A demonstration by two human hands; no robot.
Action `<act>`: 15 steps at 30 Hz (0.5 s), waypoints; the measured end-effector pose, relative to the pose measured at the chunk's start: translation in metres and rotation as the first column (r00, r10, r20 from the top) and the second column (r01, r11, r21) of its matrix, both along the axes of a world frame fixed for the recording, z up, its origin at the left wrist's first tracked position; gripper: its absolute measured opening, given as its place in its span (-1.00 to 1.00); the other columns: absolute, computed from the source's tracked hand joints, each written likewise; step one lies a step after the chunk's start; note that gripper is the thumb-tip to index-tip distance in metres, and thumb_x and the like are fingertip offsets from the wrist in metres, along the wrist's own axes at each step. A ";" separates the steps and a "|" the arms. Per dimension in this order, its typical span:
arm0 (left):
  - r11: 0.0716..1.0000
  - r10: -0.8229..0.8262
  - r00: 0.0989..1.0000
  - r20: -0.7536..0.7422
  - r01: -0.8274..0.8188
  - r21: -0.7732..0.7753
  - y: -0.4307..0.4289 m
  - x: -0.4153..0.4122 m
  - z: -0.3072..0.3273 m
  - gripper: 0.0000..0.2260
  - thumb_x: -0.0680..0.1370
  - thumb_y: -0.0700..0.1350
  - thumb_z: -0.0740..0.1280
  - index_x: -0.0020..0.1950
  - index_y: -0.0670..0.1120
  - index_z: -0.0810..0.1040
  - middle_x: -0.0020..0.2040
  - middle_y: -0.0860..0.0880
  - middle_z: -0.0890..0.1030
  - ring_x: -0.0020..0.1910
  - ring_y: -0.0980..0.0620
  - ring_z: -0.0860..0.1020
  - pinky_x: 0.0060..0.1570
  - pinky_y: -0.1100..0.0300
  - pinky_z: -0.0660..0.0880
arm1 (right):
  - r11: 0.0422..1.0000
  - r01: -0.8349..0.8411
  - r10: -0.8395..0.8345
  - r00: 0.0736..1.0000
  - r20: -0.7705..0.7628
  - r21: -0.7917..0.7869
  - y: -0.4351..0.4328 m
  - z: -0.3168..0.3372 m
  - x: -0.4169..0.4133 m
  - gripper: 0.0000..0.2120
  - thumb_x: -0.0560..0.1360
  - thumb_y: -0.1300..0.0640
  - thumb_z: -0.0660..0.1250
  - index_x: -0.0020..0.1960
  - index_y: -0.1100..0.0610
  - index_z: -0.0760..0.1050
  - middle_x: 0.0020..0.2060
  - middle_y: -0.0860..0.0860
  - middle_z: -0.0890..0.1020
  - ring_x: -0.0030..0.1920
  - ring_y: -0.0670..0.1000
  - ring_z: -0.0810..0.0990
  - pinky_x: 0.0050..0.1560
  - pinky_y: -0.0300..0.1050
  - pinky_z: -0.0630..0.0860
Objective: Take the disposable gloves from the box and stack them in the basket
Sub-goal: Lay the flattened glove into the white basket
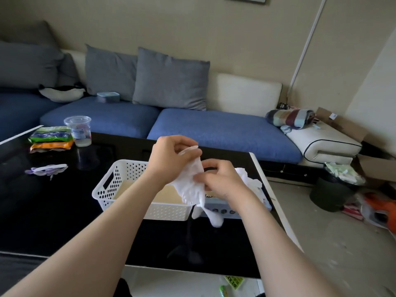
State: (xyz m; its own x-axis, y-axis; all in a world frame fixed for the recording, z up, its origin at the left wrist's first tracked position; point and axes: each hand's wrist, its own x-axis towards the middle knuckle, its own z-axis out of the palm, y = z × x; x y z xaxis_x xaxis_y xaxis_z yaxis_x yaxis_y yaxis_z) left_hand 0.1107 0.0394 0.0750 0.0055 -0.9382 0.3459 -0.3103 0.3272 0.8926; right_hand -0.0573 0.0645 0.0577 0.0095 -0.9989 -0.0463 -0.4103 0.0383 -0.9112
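While a single glove is held up between both hands, the scene is laid out from left to right as follows.

Basket: the white perforated basket (pixel 120 185) is seen below and to the left of both hands, on the black table (pixel 53 211); its pale floor is visible and no stacked gloves can be made out in the part that shows.

Left hand: the left hand (pixel 169 156) is closed in a pinch on the cuff end of the glove (pixel 189 185), and is raised above the basket's far right corner.

Glove: the white glove is gripped at both ends of its upper part and hangs between the hands; its long axis is judged to run from the left hand, up and away, down toward the person, with the finger end dangling below the right hand, just past the basket's near right corner.

Right hand: the right hand (pixel 220 183) is closed on the glove's middle, lower and nearer the person than the left hand.

Box: the glove box (pixel 227 207) is largely hidden under the right hand, touching or just beside the basket's right wall; loose white gloves (pixel 248 179) are seen bunched out of it behind the right hand.

Coming move: a short carry down and leftward is called for; the left hand is nearer the basket, so the cuff would best be led in first.
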 end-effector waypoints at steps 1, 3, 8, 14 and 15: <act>0.999 0.013 0.998 0.065 -0.011 -0.034 -0.002 0.002 -0.001 -0.88 0.49 -0.01 0.60 -0.01 0.04 0.75 -0.18 0.10 0.74 -0.15 0.25 0.67 -0.16 0.45 0.53 | 0.999 -0.019 0.018 1.000 -0.024 -0.030 0.000 0.001 0.002 -0.89 0.40 0.14 0.39 -0.14 0.00 0.68 -0.29 -0.07 0.72 -0.18 0.04 0.71 0.01 0.04 0.67; 0.998 0.027 0.983 0.183 -0.015 -0.066 -0.007 0.007 -0.004 -0.89 0.48 -0.01 0.61 -0.04 0.03 0.77 -0.18 0.12 0.74 -0.13 0.25 0.66 -0.10 0.39 0.56 | 0.996 -0.018 0.013 0.998 -0.055 -0.089 -0.004 0.002 0.004 -0.85 0.40 0.17 0.29 -0.32 0.10 0.59 -0.40 -0.04 0.51 -0.29 0.01 0.48 -0.18 -0.03 0.44; 0.989 0.101 0.940 0.324 -0.059 -0.137 -0.022 0.020 -0.020 -0.88 0.59 0.03 0.49 -0.09 0.02 0.69 -0.18 0.14 0.68 -0.14 0.20 0.60 -0.18 0.36 0.45 | 0.994 -0.031 0.022 0.996 -0.082 -0.107 -0.020 -0.001 0.007 -0.80 0.45 0.24 0.19 -0.29 0.36 0.36 -0.36 0.09 0.33 -0.28 0.05 0.30 -0.18 0.01 0.22; 0.999 0.036 0.955 0.293 -0.039 0.005 -0.034 0.047 -0.031 -0.89 0.69 -0.02 0.35 0.12 0.05 0.67 0.02 0.16 0.65 0.03 0.22 0.56 -0.11 0.38 0.38 | 0.992 -0.108 0.093 0.974 -0.206 -0.059 -0.043 -0.010 0.014 -0.64 0.37 0.08 0.21 -0.14 0.43 0.46 -0.30 0.11 0.40 -0.24 0.06 0.36 -0.14 0.01 0.31; 0.999 0.042 0.952 0.302 -0.047 0.010 -0.037 0.050 -0.033 -0.89 0.70 -0.03 0.33 0.12 0.05 0.66 0.02 0.16 0.64 0.02 0.22 0.55 -0.11 0.38 0.37 | 0.993 -0.104 0.089 0.969 -0.231 -0.053 -0.045 -0.010 0.016 -0.65 0.38 0.08 0.22 -0.17 0.42 0.44 -0.31 0.12 0.37 -0.24 0.06 0.35 -0.15 0.01 0.30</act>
State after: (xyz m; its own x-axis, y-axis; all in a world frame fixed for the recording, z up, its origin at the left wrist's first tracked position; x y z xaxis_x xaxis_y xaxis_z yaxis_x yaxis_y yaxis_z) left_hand 0.1611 0.0028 0.0419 -0.0551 -0.9452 0.3219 -0.5799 0.2928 0.7603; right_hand -0.0416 0.0199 0.0478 0.1029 -0.9947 0.0053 -0.6065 -0.0670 -0.7923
